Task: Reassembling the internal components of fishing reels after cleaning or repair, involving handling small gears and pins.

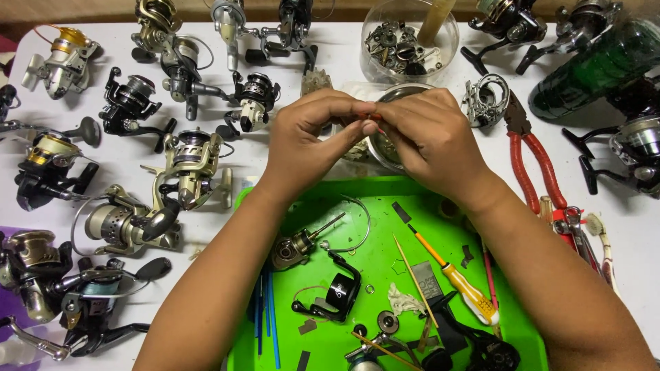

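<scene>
My left hand (309, 137) and my right hand (430, 141) meet fingertip to fingertip above the far edge of a green tray (522, 323). Between the fingers they pinch a small reddish part (375, 117), mostly hidden. Under the hands stands a small metal bowl (388, 148). On the tray lie a dismantled reel body (295, 247), a wire bail arm (357, 223), a black spool (340, 292), a yellow-handled screwdriver (464, 288), a thin wooden stick (412, 278) and several small washers and scraps.
Many fishing reels crowd the white table on the left (185, 165) and along the back (254, 103). A clear tub of parts (409, 41) stands behind the hands. Red-handled pliers (533, 161) and a dark green bottle (598, 69) lie at right.
</scene>
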